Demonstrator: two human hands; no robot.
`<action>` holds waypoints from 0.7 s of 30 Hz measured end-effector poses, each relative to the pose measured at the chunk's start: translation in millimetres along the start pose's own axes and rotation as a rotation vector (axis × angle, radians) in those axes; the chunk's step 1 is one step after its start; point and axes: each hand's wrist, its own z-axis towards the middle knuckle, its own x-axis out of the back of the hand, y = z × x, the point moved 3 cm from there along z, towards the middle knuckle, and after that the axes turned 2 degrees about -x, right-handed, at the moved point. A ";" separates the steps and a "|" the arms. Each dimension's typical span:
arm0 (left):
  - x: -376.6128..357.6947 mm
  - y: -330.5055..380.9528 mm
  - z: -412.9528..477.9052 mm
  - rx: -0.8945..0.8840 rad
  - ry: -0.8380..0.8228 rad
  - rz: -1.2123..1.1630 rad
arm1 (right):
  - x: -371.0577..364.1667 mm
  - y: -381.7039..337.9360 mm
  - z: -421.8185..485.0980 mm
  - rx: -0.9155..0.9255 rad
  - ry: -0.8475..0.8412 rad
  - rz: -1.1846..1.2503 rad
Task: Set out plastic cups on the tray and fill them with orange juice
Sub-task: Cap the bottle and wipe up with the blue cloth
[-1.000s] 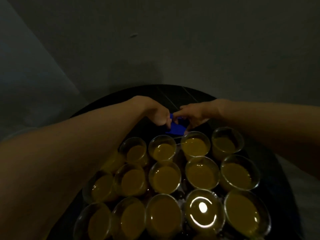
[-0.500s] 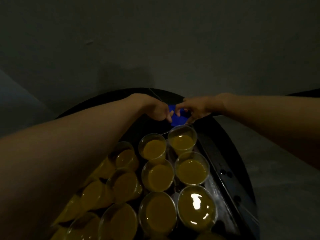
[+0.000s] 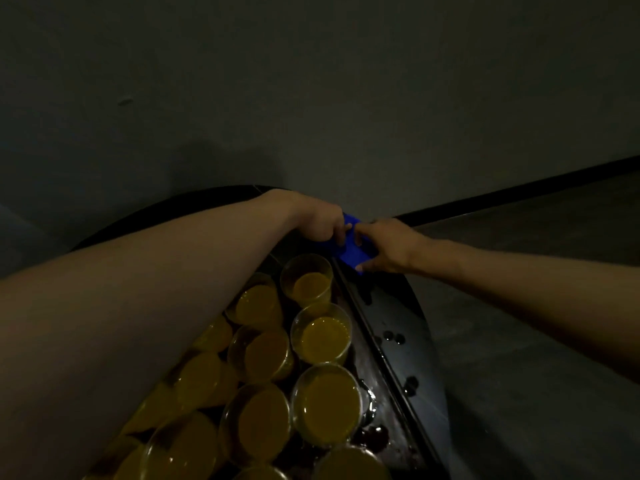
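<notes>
Several clear plastic cups (image 3: 320, 336) filled with orange juice stand packed together on a dark tray (image 3: 372, 344). Beyond the farthest cup (image 3: 306, 282), both hands meet on a small blue object (image 3: 349, 252), which looks flat; I cannot tell what it is. My left hand (image 3: 323, 220) pinches its upper left edge with curled fingers. My right hand (image 3: 384, 245) holds its right side, thumb under and fingers on top. My left forearm crosses over the left cups and hides some of them.
The tray sits on a round black table (image 3: 412, 341) with dark wet spots (image 3: 394, 337) along its right side. A grey wall (image 3: 311, 98) rises right behind, and a grey floor (image 3: 536, 271) with a dark skirting line lies to the right. The light is dim.
The view has swung right, so the cups now sit lower left. Both hands stay on the blue object, which has moved to the tray's far right corner and shows more of its face.
</notes>
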 end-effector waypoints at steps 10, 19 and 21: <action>3.9 32.0 -8.2 -0.081 0.095 -0.193 | -38.4 0.6 -62.7 -0.072 0.057 0.070; -16.1 100.8 -22.2 -0.205 -0.109 0.041 | -59.7 -6.1 -124.3 -0.126 0.109 0.131; -19.2 109.9 -30.7 -0.196 -0.124 0.017 | -63.8 -7.2 -137.6 -0.136 0.117 0.138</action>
